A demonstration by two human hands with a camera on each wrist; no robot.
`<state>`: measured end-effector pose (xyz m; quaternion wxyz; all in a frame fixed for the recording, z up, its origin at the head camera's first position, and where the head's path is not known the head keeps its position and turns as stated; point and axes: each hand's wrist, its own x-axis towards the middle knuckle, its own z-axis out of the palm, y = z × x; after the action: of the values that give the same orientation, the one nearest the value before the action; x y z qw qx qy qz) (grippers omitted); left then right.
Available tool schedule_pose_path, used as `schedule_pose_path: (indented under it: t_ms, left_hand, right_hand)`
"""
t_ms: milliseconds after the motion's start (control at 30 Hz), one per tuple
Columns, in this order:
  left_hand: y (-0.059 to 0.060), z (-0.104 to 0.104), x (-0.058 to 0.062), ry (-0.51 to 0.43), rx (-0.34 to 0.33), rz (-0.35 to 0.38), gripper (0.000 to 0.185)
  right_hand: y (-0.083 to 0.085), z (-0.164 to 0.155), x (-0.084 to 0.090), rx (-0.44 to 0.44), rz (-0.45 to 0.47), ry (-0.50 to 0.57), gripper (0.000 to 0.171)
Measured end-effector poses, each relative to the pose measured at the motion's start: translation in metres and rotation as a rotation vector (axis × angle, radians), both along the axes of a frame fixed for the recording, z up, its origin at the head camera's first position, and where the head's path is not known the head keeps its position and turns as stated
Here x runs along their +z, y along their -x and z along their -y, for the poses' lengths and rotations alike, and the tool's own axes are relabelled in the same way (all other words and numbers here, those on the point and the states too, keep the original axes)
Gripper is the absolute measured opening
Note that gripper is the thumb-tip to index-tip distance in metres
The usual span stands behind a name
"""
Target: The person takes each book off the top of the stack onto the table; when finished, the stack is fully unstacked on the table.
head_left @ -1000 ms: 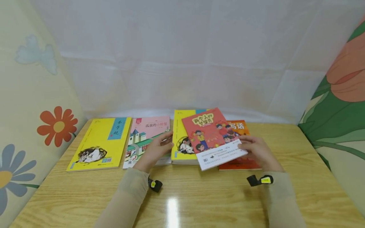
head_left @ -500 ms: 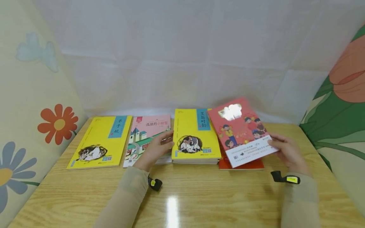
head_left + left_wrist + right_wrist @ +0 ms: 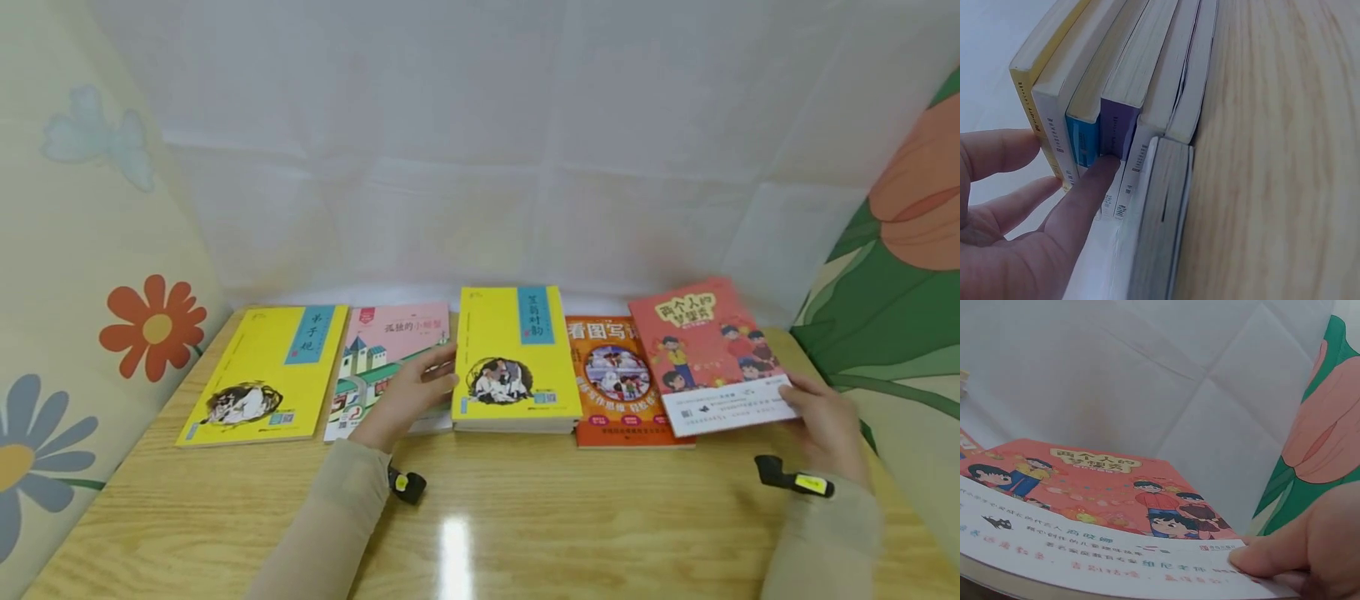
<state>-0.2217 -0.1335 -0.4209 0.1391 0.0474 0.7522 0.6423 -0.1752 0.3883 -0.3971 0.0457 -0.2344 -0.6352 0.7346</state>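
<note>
My right hand (image 3: pixel 828 425) pinches the lower right corner of a red picture book (image 3: pixel 705 342), thumb on top of its white band; in the right wrist view the thumb (image 3: pixel 1285 550) presses the cover. The book is tilted, partly over the right edge of an orange book (image 3: pixel 618 375). My left hand (image 3: pixel 412 392) rests against the left side of a stack of books topped by a yellow book (image 3: pixel 517 354). Its fingers (image 3: pixel 1079 206) touch the yellow, white, blue and purple spines in the left wrist view.
Left of the stack lie a pink book (image 3: pixel 390 333), partly under my left hand, and another yellow book (image 3: pixel 262 375). They rest on a wooden table (image 3: pixel 562 517). A white cloth (image 3: pixel 480 167) hangs behind, with flower-printed panels (image 3: pixel 900 333) at both sides.
My right hand has carried the red book rightward, off the yellow stack and past most of the orange book, whose cover now shows. My left hand has stayed at the stack.
</note>
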Motion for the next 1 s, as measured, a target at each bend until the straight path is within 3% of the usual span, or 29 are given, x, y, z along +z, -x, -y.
schedule_pose_path:
  t_ms: [133,433,833,1000]
  left_hand:
    - [0.001,0.0,0.0,-0.003,0.009,0.016,0.058]
    - [-0.001,0.0,0.0,-0.018,-0.006,0.005,0.058]
    - [-0.001,-0.001,0.0,-0.01,-0.002,0.008,0.058]
    - [-0.001,-0.001,0.001,-0.003,0.0,0.0,0.058]
  right_hand:
    - [-0.006,-0.012,0.0,-0.15,0.063,-0.004,0.059]
    - [-0.014,-0.018,-0.002,-0.293,0.071,-0.114,0.048]
    - [0.006,-0.005,-0.028,-0.218,0.204,-0.208,0.051]
    - [0.006,-0.005,-0.029,-0.199,0.223,-0.317,0.053]
